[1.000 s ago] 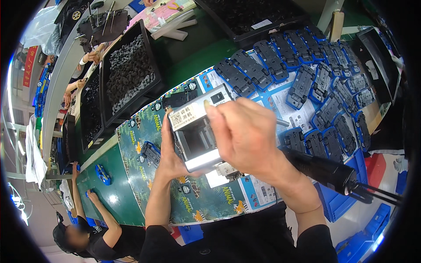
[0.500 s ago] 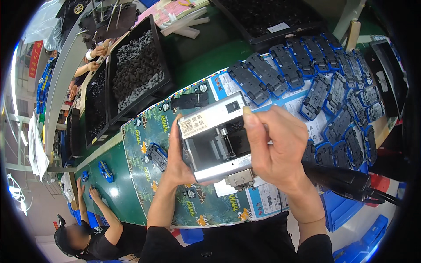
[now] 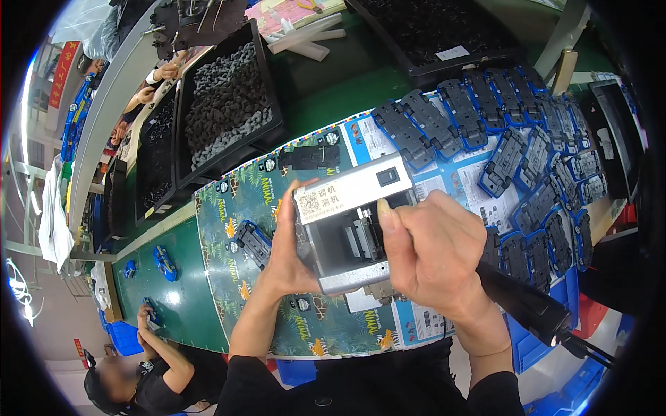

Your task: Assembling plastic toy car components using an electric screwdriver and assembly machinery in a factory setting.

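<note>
My left hand (image 3: pixel 286 258) is wrapped around the left side of a silver metal screw feeder (image 3: pixel 355 182), a box with a black rocker switch and clear side. Rails show in the opening on top. My right hand (image 3: pixel 437 246) is closed over the feeder's right side, its thumb at the opening. From the heel of that hand runs a black corded electric screwdriver (image 3: pixel 531 305); its front end is hidden in the grip. Left of the feeder lies a blue-edged toy car chassis (image 3: pixel 251 243), and beyond it a black chassis part (image 3: pixel 309 157).
Several upturned blue toy cars (image 3: pixel 506 161) fill the right side of the mat. Black bins hold grey and dark small parts (image 3: pixel 229 100) at the back left and black parts (image 3: pixel 430 31) at the back. A co-worker (image 3: pixel 149 374) works at the lower left.
The feeder sits slightly further right and is turned a little. My right thumb has come down from its upper right edge to the opening. The co-worker's hands have moved nearer the lower left.
</note>
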{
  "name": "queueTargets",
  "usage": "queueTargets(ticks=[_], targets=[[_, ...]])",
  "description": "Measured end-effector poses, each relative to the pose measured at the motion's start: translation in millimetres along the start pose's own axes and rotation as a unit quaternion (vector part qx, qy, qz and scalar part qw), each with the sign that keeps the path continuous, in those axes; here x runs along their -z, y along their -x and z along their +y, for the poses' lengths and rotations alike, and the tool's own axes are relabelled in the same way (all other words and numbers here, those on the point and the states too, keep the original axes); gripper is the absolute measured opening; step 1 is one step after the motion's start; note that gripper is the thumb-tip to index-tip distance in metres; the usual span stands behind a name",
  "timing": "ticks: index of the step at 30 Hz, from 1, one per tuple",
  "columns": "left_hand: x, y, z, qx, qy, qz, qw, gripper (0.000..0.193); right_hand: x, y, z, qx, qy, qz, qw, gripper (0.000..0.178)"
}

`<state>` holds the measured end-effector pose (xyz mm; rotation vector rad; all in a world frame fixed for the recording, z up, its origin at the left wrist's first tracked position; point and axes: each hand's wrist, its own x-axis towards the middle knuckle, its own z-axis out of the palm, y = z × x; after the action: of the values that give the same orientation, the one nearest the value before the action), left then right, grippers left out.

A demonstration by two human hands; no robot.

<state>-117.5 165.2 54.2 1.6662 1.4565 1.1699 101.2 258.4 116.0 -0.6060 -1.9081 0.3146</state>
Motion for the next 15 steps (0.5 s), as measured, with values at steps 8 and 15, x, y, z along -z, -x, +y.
queueTargets(ticks=[8,15], targets=[[-2,-3,1,-0.056,-0.044,0.016,0.997,0.148,0,8,-15,0.034,0.039,-0.039,0.998,0.014],[-2,-4,5,-0.101,-0.063,0.01,0.993,0.147,0,10,-17,0.012,0.053,-0.073,0.996,0.015]])
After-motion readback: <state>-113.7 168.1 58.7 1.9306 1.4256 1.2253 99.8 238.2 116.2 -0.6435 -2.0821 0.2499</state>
